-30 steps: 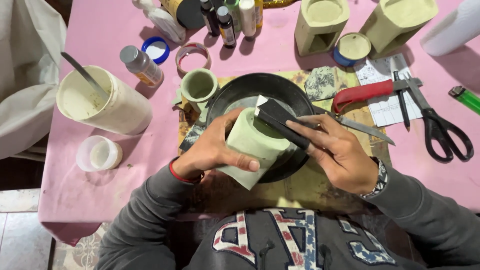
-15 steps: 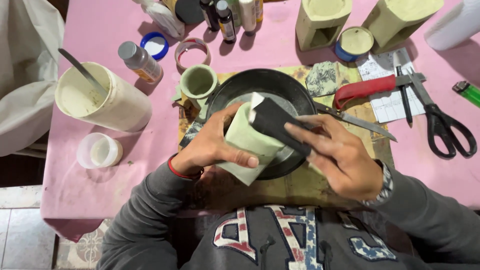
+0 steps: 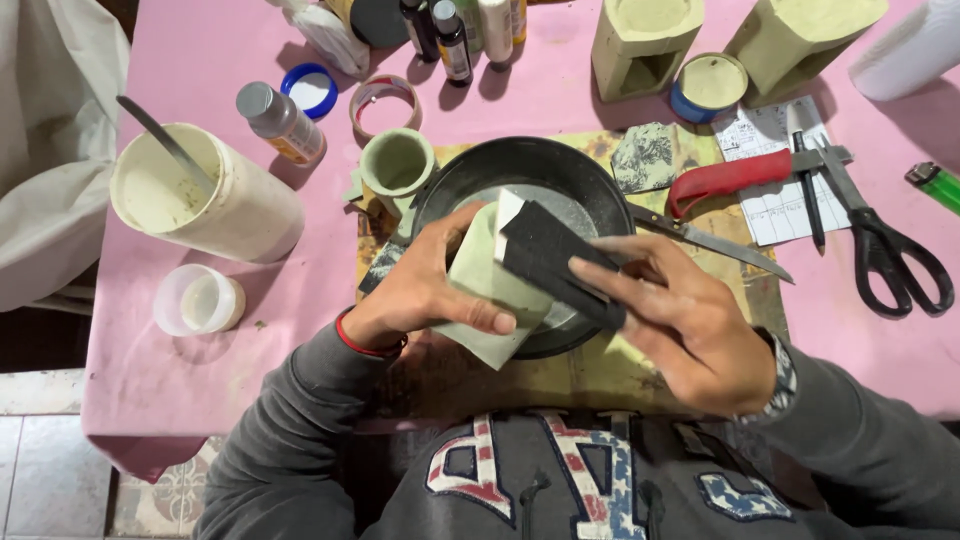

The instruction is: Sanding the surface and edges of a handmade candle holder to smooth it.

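My left hand [image 3: 425, 285] grips a pale green, boxy cast piece [image 3: 487, 290], tilted over a black round pan [image 3: 520, 170]. My right hand [image 3: 685, 325] holds a dark sanding sponge [image 3: 555, 260] flat against the upper face of that piece. Both hands sit close to my chest, over a stained paper mat [image 3: 600, 375] on the pink tablecloth [image 3: 180, 380]. Part of the pan's grey bottom is hidden by the piece and the sponge.
A small green cup [image 3: 397, 165] stands left of the pan. A white tub with a stirrer [image 3: 205, 195] and a small plastic cup [image 3: 198, 298] sit further left. A knife with a red handle [image 3: 725, 180], scissors [image 3: 880, 240], two more green casts [image 3: 645, 40], bottles [image 3: 455, 35] and a lighter [image 3: 935, 185] lie behind and right.
The sponge has slid down along the cast piece, toward me, with my right hand following. My left hand has turned the piece slightly while keeping hold of it.
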